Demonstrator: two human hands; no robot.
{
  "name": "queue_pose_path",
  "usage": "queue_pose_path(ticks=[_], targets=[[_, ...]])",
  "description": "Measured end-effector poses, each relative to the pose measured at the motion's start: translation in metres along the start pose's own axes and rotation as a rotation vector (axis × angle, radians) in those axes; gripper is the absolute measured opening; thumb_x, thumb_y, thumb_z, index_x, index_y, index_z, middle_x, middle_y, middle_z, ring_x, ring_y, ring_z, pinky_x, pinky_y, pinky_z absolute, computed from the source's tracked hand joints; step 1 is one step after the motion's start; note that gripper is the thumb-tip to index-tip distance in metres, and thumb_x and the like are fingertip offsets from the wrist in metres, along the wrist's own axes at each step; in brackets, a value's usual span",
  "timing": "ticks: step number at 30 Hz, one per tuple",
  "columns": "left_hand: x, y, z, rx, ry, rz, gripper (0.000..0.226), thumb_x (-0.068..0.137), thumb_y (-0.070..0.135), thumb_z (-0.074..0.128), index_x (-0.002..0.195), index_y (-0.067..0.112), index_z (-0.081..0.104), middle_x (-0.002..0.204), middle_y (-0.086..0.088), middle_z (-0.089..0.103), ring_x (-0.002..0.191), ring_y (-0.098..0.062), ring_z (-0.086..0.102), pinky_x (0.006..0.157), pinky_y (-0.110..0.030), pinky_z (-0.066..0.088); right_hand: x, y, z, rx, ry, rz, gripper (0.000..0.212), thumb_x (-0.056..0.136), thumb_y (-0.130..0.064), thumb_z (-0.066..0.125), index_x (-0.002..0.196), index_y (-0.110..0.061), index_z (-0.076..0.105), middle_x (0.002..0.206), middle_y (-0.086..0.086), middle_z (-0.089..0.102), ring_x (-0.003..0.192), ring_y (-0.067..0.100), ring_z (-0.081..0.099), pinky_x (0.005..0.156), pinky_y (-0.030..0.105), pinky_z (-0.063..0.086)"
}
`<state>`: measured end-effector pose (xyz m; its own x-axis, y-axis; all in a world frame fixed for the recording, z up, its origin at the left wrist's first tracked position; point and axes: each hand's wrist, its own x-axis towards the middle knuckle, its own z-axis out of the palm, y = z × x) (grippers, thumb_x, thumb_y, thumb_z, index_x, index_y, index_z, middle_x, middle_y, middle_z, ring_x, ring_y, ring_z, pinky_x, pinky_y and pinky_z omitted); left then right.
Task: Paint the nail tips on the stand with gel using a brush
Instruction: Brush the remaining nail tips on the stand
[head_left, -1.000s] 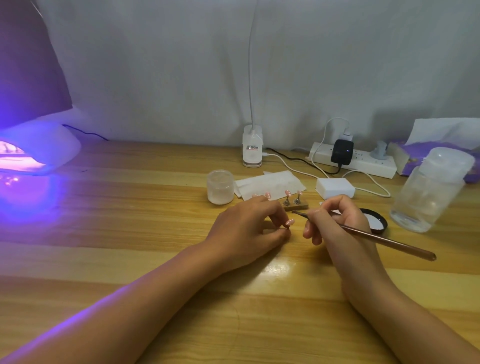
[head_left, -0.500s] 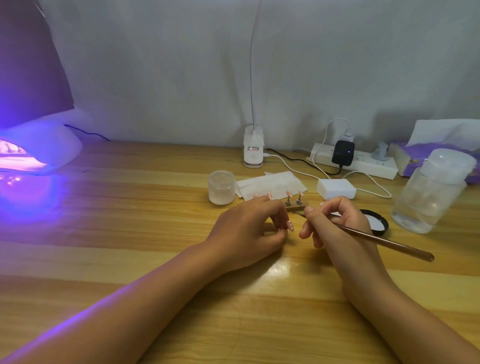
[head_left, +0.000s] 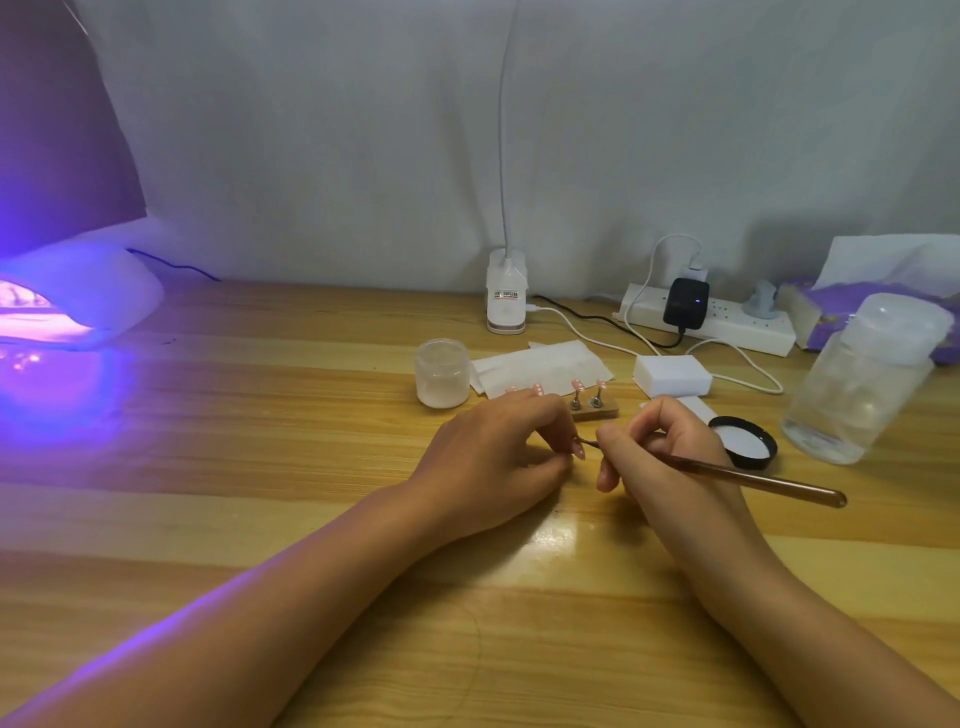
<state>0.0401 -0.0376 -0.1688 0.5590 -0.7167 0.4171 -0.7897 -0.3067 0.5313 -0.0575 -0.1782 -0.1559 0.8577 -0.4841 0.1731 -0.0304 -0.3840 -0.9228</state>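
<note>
A small wooden stand (head_left: 597, 413) holds pink nail tips (head_left: 577, 385) on metal pegs, just behind my hands; its left part is hidden by my left hand (head_left: 493, 462). That hand rests on the table, fingers pinched around a pink nail tip (head_left: 580, 453). My right hand (head_left: 660, 457) grips a long brown brush (head_left: 753, 480) like a pen. The brush's tip touches the pinched nail tip. A frosted gel jar (head_left: 441, 373) stands left of the stand, and its black lid (head_left: 744, 443) lies to the right.
A glowing purple nail lamp (head_left: 78, 301) sits far left. A clear bottle (head_left: 862, 379), white block (head_left: 671, 375), paper wipes (head_left: 540, 364), power strip (head_left: 727, 322) with cables, lamp base (head_left: 506, 296) and tissue pack (head_left: 841, 301) line the back and right of the wooden table (head_left: 260, 467).
The brush tip has dropped from beside the stand down to the nail tip at my left fingertips. My right hand has shifted slightly left, closer to the left hand.
</note>
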Motion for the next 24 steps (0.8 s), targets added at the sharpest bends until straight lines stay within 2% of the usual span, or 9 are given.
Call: queue_pose_path(ticks=[4, 8, 12, 15, 20, 22, 24], targets=[[0.0006, 0.0003, -0.0006, -0.016, -0.015, 0.002, 0.012, 0.086, 0.020, 0.069, 0.091, 0.029, 0.063, 0.092, 0.014, 0.063, 0.071, 0.014, 0.049, 0.060, -0.020, 0.032, -0.0003, 0.0001, -0.0015, -0.040, -0.029, -0.002, 0.013, 0.090, -0.023, 0.062, 0.085, -0.013, 0.054, 0.059, -0.001, 0.068, 0.050, 0.001, 0.059, 0.056, 0.026, 0.043], [0.0011, -0.0009, -0.0015, -0.005, -0.030, 0.002, 0.013, 0.087, 0.020, 0.069, 0.092, 0.030, 0.064, 0.094, 0.014, 0.064, 0.073, 0.015, 0.049, 0.060, -0.018, 0.032, 0.0003, 0.0012, -0.0019, -0.053, -0.027, 0.004, 0.013, 0.085, -0.018, 0.064, 0.083, -0.010, 0.054, 0.052, -0.001, 0.061, 0.045, 0.002, 0.053, 0.047, 0.024, 0.045], [0.0012, -0.0007, -0.0014, -0.002, -0.024, 0.006, 0.011, 0.087, 0.020, 0.069, 0.094, 0.027, 0.066, 0.094, 0.013, 0.065, 0.074, 0.014, 0.049, 0.059, -0.019, 0.032, 0.0012, 0.0024, -0.0012, -0.033, -0.012, -0.020, 0.016, 0.079, -0.021, 0.065, 0.079, -0.010, 0.053, 0.050, 0.000, 0.052, 0.046, 0.007, 0.045, 0.050, 0.032, 0.039], [0.0010, -0.0002, -0.0018, -0.012, -0.027, 0.001, 0.011, 0.087, 0.020, 0.069, 0.093, 0.029, 0.066, 0.094, 0.013, 0.064, 0.073, 0.014, 0.049, 0.059, -0.019, 0.032, 0.0023, 0.0042, -0.0022, 0.033, 0.015, -0.031, 0.013, 0.082, -0.018, 0.064, 0.079, -0.012, 0.053, 0.050, -0.003, 0.054, 0.045, 0.003, 0.048, 0.049, 0.027, 0.040], [0.0008, 0.0002, -0.0010, -0.014, -0.009, 0.000, 0.011, 0.085, 0.021, 0.070, 0.089, 0.029, 0.063, 0.090, 0.013, 0.063, 0.071, 0.013, 0.050, 0.059, -0.020, 0.033, 0.0019, 0.0027, -0.0023, 0.073, -0.031, -0.057, 0.014, 0.090, -0.022, 0.064, 0.084, -0.012, 0.055, 0.059, 0.000, 0.067, 0.050, 0.000, 0.058, 0.047, 0.010, 0.042], [0.0009, -0.0004, -0.0007, -0.005, -0.008, -0.005, 0.010, 0.085, 0.021, 0.070, 0.089, 0.028, 0.063, 0.089, 0.014, 0.061, 0.072, 0.013, 0.050, 0.059, -0.021, 0.033, 0.0013, 0.0019, -0.0011, 0.037, -0.060, -0.053, 0.014, 0.089, -0.022, 0.065, 0.085, -0.014, 0.055, 0.061, 0.000, 0.068, 0.053, 0.001, 0.060, 0.050, 0.013, 0.044], [0.0011, -0.0009, -0.0006, -0.001, -0.010, -0.010, 0.011, 0.085, 0.022, 0.070, 0.089, 0.029, 0.063, 0.088, 0.015, 0.060, 0.072, 0.012, 0.050, 0.060, -0.020, 0.034, 0.0018, 0.0027, -0.0006, -0.010, -0.054, -0.046, 0.013, 0.087, -0.021, 0.066, 0.083, -0.016, 0.055, 0.059, -0.001, 0.065, 0.051, 0.004, 0.056, 0.054, 0.023, 0.045]])
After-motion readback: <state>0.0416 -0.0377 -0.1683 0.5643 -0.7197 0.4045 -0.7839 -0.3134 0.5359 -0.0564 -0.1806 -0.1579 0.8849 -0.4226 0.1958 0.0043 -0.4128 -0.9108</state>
